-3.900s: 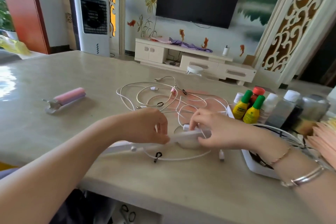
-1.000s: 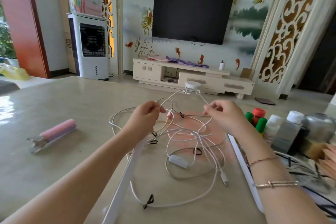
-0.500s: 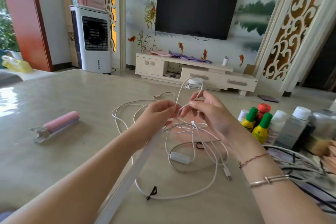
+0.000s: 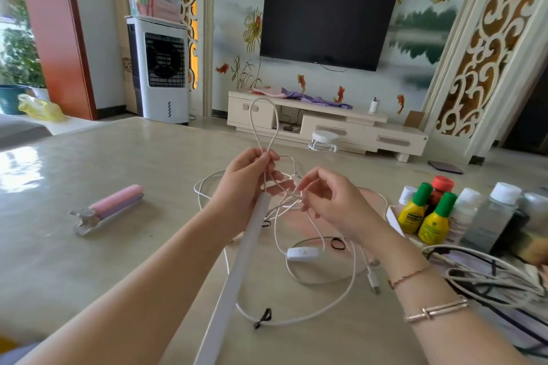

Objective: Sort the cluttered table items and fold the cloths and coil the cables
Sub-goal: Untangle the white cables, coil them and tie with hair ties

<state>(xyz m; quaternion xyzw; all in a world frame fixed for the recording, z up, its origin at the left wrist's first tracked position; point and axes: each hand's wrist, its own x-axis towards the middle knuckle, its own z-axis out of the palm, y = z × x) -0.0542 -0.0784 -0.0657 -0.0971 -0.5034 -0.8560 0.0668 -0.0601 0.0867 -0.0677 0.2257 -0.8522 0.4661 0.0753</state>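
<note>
A long white cable (image 4: 332, 307) lies in loose tangled loops on the beige table (image 4: 89, 261). It carries an inline switch (image 4: 303, 253) and a USB plug (image 4: 374, 281). My left hand (image 4: 246, 187) is raised above the tangle and pinches a tall loop of the cable that stands up above its fingers. A white tube-shaped light bar (image 4: 237, 270) runs from that hand down toward me. My right hand (image 4: 329, 201) is just to the right, fingers curled, pinching a strand of the same cable.
A pink roller tool (image 4: 111, 207) lies at the left. At the right a white tray (image 4: 393, 218) holds several bottles, among them two yellow ones with green caps (image 4: 427, 216). More black and white cables (image 4: 486, 278) pile at the right edge.
My hands, together half a second ago, have parted. The left hand now holds the cable loop upright on its own, and the right hand has dropped lower right to another strand.
</note>
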